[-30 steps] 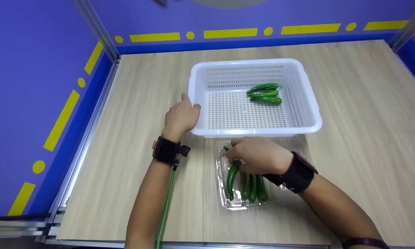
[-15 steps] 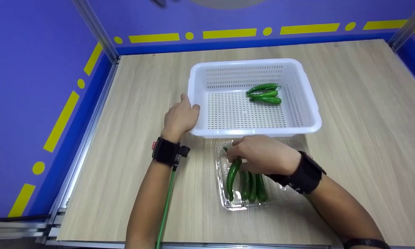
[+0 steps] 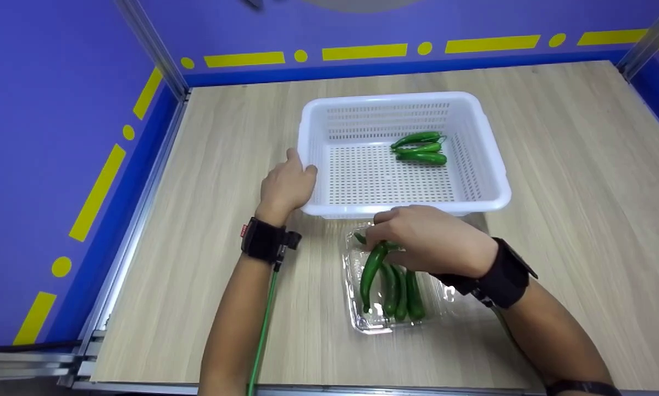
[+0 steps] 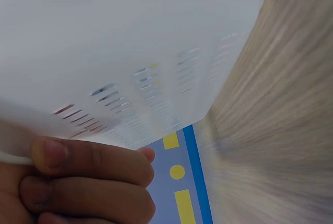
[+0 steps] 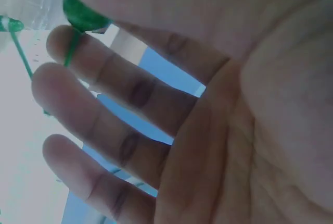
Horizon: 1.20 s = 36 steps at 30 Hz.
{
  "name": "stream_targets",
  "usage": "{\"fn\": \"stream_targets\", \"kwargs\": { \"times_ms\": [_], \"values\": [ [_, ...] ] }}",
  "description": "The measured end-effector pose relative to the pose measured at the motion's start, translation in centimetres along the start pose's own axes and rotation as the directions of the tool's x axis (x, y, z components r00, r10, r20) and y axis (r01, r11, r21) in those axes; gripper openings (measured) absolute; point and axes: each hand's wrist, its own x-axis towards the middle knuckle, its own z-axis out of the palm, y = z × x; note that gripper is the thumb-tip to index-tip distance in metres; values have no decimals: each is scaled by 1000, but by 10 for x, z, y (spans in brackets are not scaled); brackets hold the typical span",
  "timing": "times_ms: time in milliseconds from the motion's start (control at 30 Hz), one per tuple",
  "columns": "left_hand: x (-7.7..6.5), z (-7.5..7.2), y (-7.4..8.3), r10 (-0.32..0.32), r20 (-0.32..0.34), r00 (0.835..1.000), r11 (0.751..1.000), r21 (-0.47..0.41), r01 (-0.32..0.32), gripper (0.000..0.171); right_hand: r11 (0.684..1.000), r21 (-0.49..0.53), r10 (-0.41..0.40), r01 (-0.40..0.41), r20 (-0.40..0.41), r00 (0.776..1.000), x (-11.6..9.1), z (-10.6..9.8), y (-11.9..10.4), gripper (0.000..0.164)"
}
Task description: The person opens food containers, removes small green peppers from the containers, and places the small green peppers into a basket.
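Note:
My left hand (image 3: 288,186) grips the left rim of a white plastic basket (image 3: 403,209), thumb over the edge. In the left wrist view its fingers (image 4: 99,164) curl beneath the rim, against the slotted wall. Over a clear plastic box (image 3: 353,308), my right hand (image 3: 431,239) pinches a green chili pepper (image 3: 371,275) near its stem end, and the pepper hangs downward. Part of that pepper (image 5: 83,13) shows beside the thumb in the right wrist view. Several more green peppers (image 3: 400,297) lie in the box, partly covered by the hand.
Inside the basket, 3 green peppers (image 3: 421,158) lie together toward the right. Blue panels (image 3: 362,27) with yellow marks stand behind and to the left of the wooden table (image 3: 225,126). A green cable (image 3: 266,330) runs along the left forearm.
My right hand has risen slightly and moved toward the basket and to the right, lifting the pinched pepper a little. The left hand has stayed on the rim.

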Motion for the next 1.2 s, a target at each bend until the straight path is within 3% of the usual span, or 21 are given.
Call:
{"fn": "stream_targets", "kwargs": {
  "times_ms": [400,800,967,1200],
  "values": [
    [0,-1,1,-7,3,1000,1000,1,7,57,999,25,-27,29,-98,995,-3,-13,1,18],
    [-1,-2,-2,2,-7,1000,1000,-7,-2,59,999,-41,-17,7,-229,973,-8,-24,4,21],
    [-3,-2,-1,4,-10,1000,1000,-5,-4,56,998,-66,-2,-20,-308,951,-10,-27,6,23],
    [-3,-1,1,6,-12,1000,1000,-8,-6,54,993,-79,41,-82,-426,904,-12,-29,12,27]
  ]
}}
